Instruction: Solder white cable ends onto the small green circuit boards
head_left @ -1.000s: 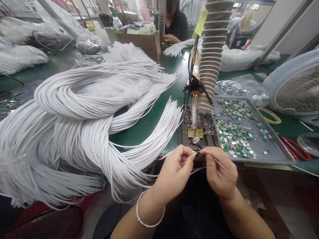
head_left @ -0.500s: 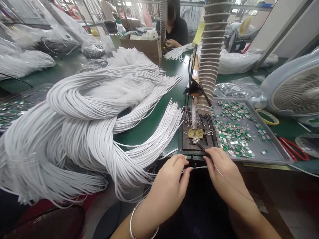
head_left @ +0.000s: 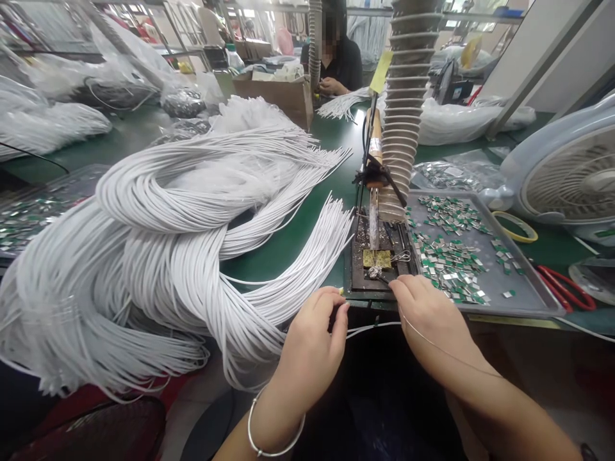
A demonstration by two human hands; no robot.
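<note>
Pinching a white wire (head_left: 372,328) in the nearly closed left hand (head_left: 311,339), just in front of a soldering block (head_left: 377,259); curling the right hand (head_left: 432,317) around a thin dark tool (head_left: 384,278), tip resting near that block.

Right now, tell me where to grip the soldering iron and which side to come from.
Grip the soldering iron by its tan handle above the black clamp, coming from the near left: it stands almost upright, its bare metal shaft points down, and a ribbed duct rises close on its right.
</note>
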